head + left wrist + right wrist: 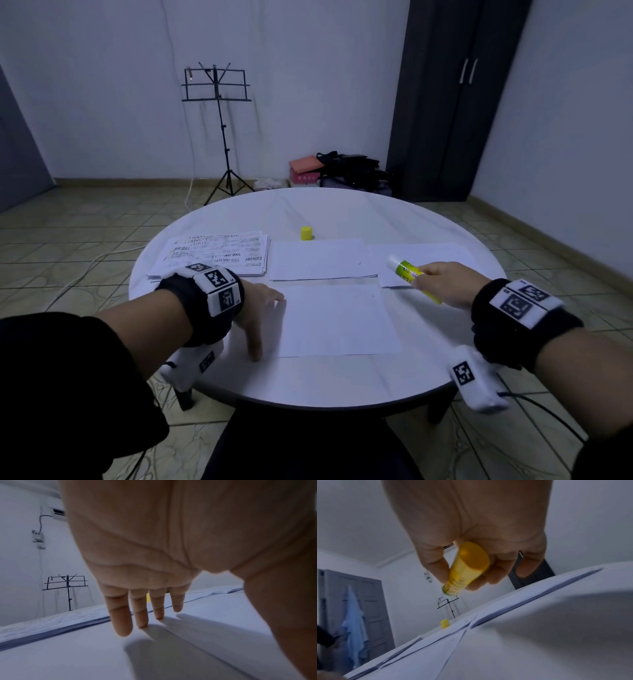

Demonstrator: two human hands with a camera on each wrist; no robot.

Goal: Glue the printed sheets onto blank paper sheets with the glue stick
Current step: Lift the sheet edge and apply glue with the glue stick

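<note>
Now the right hand [442, 282] grips the uncapped glue stick [411, 275] above the worktop [325, 383], its yellow cap [306, 233] standing apart. The left hand [262, 310], fingers straight, presses the blank sheet [339, 320]; printed sheets [219, 253] lie stacked beyond.

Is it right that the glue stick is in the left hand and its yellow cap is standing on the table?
Not quite. The glue stick is in the right hand, as the head view shows. The left hand rests with straight fingers by a blank sheet. The yellow cap does stand on the table.
</note>
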